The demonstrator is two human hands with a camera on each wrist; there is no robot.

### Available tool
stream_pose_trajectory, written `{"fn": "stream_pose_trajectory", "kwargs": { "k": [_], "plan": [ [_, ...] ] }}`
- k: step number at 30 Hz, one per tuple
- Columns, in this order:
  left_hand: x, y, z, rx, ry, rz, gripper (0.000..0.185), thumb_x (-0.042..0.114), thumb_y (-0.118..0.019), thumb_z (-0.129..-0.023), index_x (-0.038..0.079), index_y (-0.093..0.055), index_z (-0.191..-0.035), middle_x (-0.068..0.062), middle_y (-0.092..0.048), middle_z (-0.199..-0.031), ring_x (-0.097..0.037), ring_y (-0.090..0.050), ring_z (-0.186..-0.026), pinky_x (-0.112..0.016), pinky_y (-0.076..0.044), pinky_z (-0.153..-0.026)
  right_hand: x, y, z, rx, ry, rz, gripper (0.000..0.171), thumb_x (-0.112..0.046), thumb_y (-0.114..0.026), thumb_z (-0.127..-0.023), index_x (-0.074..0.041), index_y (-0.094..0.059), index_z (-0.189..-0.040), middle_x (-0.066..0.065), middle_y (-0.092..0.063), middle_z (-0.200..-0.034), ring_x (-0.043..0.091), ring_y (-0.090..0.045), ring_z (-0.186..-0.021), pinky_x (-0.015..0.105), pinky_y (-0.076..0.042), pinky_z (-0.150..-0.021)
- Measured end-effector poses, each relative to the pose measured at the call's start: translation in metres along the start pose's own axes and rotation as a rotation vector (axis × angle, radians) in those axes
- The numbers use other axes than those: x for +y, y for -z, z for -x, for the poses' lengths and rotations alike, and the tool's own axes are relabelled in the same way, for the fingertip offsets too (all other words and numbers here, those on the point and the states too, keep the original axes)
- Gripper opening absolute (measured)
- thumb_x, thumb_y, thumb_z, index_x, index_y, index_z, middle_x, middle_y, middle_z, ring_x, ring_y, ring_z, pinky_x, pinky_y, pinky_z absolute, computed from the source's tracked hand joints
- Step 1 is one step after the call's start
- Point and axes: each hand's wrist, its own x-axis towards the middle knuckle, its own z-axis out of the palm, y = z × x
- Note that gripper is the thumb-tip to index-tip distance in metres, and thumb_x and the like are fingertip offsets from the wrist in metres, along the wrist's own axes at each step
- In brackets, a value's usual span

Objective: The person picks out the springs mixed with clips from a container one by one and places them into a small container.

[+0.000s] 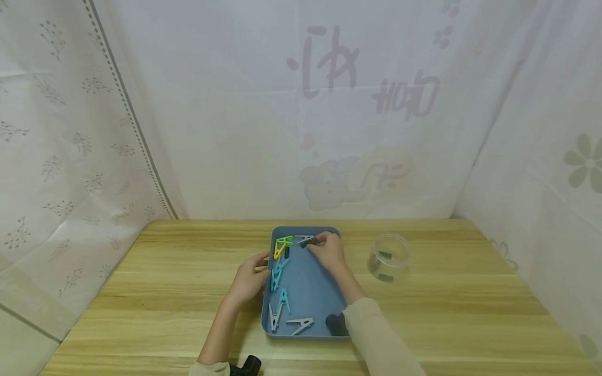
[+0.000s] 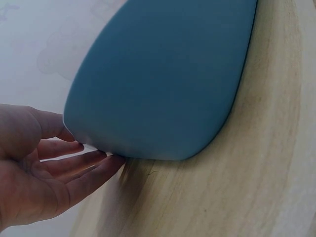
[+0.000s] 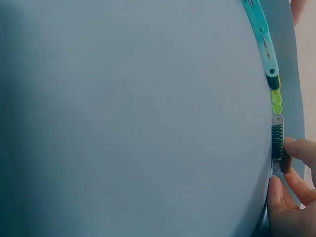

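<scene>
A blue tray (image 1: pixel 305 292) stands on the table with several clothespins in it. My left hand (image 1: pixel 249 279) holds the tray's left side, fingertips along its edge in the left wrist view. Inside the far right corner, my right hand (image 1: pixel 327 251) pinches a small brown ribbed piece (image 3: pixel 286 163) between thumb and fingers. Right beside it lie a dark green ribbed piece (image 3: pixel 277 141) and a grey clothespin (image 1: pixel 303 238). Along the left wall are a green clothespin (image 1: pixel 285 240), a yellow clothespin (image 1: pixel 279 250), a dark piece (image 1: pixel 287 252) and light blue clothespins (image 1: pixel 277 277).
On the table right of the tray stands a clear round container (image 1: pixel 388 256) with dark pieces showing through it. Grey clothespins (image 1: pixel 301 325) lie at the tray's near end. A patterned white curtain (image 1: pixel 244 130) hangs behind the wooden table (image 1: pixel 178 277).
</scene>
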Motion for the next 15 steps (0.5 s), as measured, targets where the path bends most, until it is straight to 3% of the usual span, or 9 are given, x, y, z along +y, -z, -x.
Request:
{"fn": "stream_pose_trajectory", "kwargs": {
  "k": [15],
  "plan": [
    [0.0,0.0,0.0,0.005,0.011,-0.003,0.052,-0.002,-0.055,-0.099,-0.011,-0.048,-0.15,-0.037,-0.059,-0.138,-0.045,-0.068,-0.113,-0.044,-0.062,-0.075,-0.012,0.007,0.001,-0.022,0.032,0.029,0.026,-0.01,-0.079,-0.091,0.006,-0.07,-0.109,0.022,-0.073,-0.106,0.035,-0.073,-0.091,0.048,-0.06,-0.082]
  ]
}}
